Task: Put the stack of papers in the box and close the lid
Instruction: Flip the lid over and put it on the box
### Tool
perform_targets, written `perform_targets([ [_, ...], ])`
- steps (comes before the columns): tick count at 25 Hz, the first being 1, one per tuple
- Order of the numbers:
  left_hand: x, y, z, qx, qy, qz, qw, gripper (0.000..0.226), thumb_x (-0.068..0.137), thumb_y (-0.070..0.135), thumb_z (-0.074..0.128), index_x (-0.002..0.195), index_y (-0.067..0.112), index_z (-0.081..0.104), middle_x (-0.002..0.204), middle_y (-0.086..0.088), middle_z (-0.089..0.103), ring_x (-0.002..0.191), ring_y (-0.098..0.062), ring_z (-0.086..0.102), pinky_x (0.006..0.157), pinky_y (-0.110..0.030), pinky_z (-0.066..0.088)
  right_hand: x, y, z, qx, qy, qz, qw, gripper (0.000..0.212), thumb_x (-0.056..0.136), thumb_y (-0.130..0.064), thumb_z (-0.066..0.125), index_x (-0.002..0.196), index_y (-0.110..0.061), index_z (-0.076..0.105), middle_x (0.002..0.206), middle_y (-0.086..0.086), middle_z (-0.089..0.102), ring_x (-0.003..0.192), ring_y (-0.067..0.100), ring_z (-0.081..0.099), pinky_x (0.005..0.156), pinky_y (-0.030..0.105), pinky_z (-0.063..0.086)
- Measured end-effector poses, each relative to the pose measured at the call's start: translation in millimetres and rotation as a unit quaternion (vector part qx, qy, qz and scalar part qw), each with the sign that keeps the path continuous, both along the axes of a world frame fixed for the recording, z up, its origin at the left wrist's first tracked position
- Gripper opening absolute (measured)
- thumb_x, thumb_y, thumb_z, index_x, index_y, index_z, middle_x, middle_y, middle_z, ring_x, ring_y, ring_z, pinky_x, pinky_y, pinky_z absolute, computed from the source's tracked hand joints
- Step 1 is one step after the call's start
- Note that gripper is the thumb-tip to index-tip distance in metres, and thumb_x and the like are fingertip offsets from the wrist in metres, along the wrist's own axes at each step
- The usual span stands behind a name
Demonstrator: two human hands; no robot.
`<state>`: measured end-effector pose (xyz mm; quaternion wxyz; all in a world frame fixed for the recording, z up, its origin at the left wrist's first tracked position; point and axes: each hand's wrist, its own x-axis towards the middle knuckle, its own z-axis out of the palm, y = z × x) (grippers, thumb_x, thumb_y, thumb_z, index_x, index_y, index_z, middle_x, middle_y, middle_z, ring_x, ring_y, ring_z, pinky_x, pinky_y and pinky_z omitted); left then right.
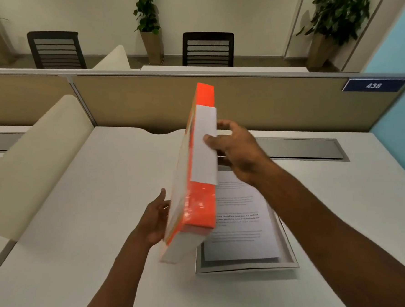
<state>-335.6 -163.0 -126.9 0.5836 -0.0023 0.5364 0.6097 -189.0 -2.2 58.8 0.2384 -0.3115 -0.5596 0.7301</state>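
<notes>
An orange lid [200, 208] with a white label stands on edge, tilted, above the left side of a shallow grey box [247, 267] on the desk. A stack of printed papers [242, 234] lies inside the box. My right hand [237, 151] grips the lid's upper edge, thumb on the white label. My left hand [155, 218] presses against the lid's lower left face. The box's far end is hidden behind the lid and my right hand.
The white desk [94, 231] has a grey cable slot [303, 149] at the back right. A beige partition [264, 99] with a blue "438" plate [374, 85] bounds the far edge. A cream divider [35, 154] stands at the left.
</notes>
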Motion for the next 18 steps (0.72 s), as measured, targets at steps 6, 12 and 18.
perform_targets([
  [6, 8, 6, -9, -0.054, 0.124, 0.025, 0.99, 0.035, 0.107, 0.028, 0.042, 0.138, 0.019, 0.055, 0.127, -0.012, 0.07, 0.111, -0.034, 0.068, 0.094, -0.053, 0.056, 89, 55, -37, 0.019, -0.094, -0.009, 0.995, 0.037, 0.092, -0.012, 0.067, 0.127, -0.016, 0.056, 0.103, 0.012, 0.074, 0.081, 0.019, 0.074, 0.068, 0.035, 0.061],
  [12, 43, 19, 2, -0.068, 0.247, -0.005, 0.967, 0.039, 0.106, 0.028, 0.044, 0.144, 0.025, 0.052, 0.13, 0.0, 0.064, 0.121, -0.029, 0.06, 0.105, -0.051, 0.049, 136, 72, -100, 0.093, -0.178, -0.101, 0.974, 0.025, 0.097, -0.033, 0.059, 0.118, -0.023, 0.068, 0.115, 0.008, 0.071, 0.099, 0.028, 0.071, 0.08, 0.042, 0.06],
  [18, 66, 40, -1, -0.083, 0.351, -0.013, 0.933, 0.042, 0.106, 0.034, 0.042, 0.145, 0.024, 0.052, 0.134, -0.001, 0.063, 0.12, -0.03, 0.063, 0.106, -0.052, 0.051, 148, 67, -145, 0.188, -0.26, -0.112, 0.94, 0.043, 0.096, -0.037, 0.06, 0.137, -0.023, 0.058, 0.116, -0.001, 0.058, 0.091, 0.019, 0.064, 0.068, 0.023, 0.05],
])
